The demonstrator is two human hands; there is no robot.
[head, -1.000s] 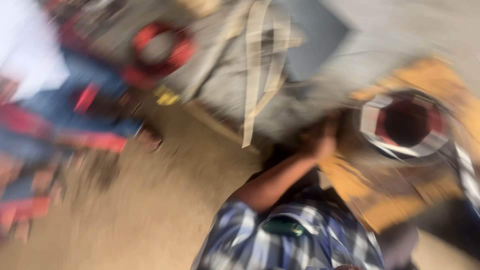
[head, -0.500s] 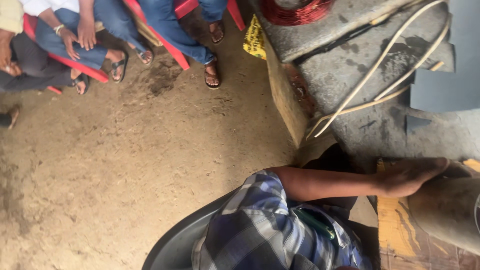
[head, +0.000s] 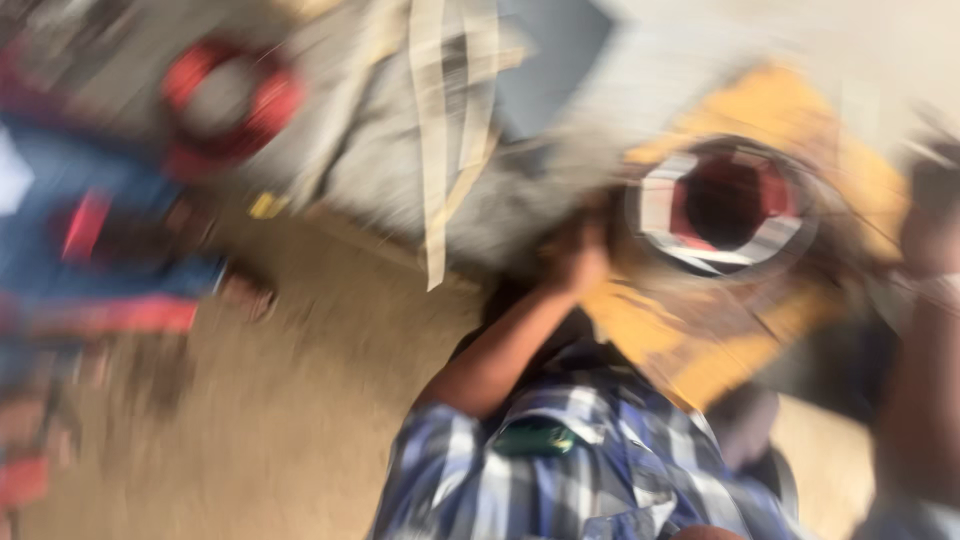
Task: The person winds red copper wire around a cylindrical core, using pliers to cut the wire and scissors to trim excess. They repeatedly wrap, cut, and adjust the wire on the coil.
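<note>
The whole view is smeared by motion. My left hand (head: 575, 258) reaches up from my blue checked shirt (head: 560, 470) and lies against the left rim of a round grey metal housing (head: 650, 215) with a dark red inside. The housing sits on an orange-yellow base (head: 690, 345). Blur hides whether the fingers grip the rim. My right hand (head: 935, 215) is a dark smear at the right edge, raised near the base's right side. What it touches cannot be made out.
A red coil of wire (head: 225, 100) lies at the upper left on a grey slab (head: 380, 170). Pale straps or cables (head: 435, 150) hang over the slab's edge. Seated people in blue (head: 90, 230) are at the left, above a brown dirt floor (head: 280, 400).
The view has swung back from the floor and the seated people to the round housing. My left hand stays at the housing's side. My right arm has come into view at the right.
</note>
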